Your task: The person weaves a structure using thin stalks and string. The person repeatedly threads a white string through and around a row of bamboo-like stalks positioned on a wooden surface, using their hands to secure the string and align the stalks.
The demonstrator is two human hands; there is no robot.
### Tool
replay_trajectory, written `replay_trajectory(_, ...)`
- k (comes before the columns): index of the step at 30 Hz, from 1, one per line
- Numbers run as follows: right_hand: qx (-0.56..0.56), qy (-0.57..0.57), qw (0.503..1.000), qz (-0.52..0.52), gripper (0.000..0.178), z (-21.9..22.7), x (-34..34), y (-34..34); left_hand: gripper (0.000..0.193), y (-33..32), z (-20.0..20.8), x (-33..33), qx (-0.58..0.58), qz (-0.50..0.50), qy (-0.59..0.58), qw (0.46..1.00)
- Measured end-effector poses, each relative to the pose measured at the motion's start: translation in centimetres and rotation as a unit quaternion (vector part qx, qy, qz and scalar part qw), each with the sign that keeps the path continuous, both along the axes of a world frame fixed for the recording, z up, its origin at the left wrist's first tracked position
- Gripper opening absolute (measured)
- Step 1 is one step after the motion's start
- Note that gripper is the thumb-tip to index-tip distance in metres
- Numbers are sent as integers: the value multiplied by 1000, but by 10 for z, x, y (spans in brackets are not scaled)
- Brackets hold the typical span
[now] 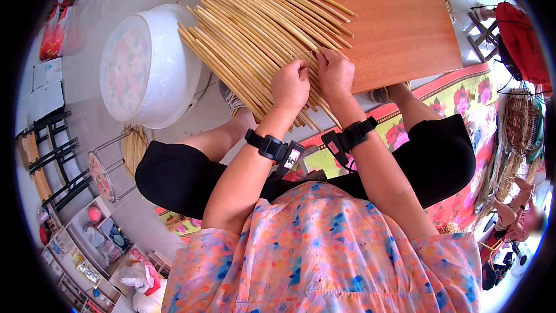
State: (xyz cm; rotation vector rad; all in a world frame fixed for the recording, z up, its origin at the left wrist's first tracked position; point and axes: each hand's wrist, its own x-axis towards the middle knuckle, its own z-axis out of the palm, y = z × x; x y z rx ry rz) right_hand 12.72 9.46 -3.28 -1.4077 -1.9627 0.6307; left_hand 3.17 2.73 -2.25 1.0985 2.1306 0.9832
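Observation:
A mat-like row of straight, pale yellow straw stalks (243, 29) lies slantwise across the table's left part and hangs over its near edge. Both of my hands are closed in pinches over its lower right side, close together. My left hand (291, 86) rests above the stalks, thumb and forefinger pressed together. Beside it, my right hand (336, 74) pinches at the row's right edge. A thin pale thread (302, 54) shows between the two sets of fingertips. What lies right inside the pinches is mostly hidden by the fingers. Each wrist wears a black strap with a small device.
The brown wooden table (399, 29) extends to the right. A white plastic tub (168, 64) stands left of the stalks. Beneath my legs lies a flowered cloth (399, 139). A round stool (101, 177) and shelves (87, 243) are at left; another person (515, 220) sits far right.

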Motion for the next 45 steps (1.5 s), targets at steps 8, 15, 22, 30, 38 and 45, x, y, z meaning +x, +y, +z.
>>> replay_trajectory(8,3,62,998,8,12,-1,3,3,16,8,3,3,-12,59,12,998)
replay_trajectory(15,2,72,997,22,11,-1,6,5,17,11,4,5,-19,54,44,997)
replay_trajectory(22,1,81,996,32,12,-3,8,7,13,22,7,8,-8,37,110,993)
replay_trajectory(30,-1,94,995,35,12,-8,7,5,18,42,7,6,-19,36,126,991)
replay_trajectory(38,22,111,993,17,11,-9,4,-1,48,68,-20,-15,-171,120,-99,973)
replay_trajectory(45,35,121,992,18,11,-7,3,-4,54,69,24,6,-227,126,20,965)
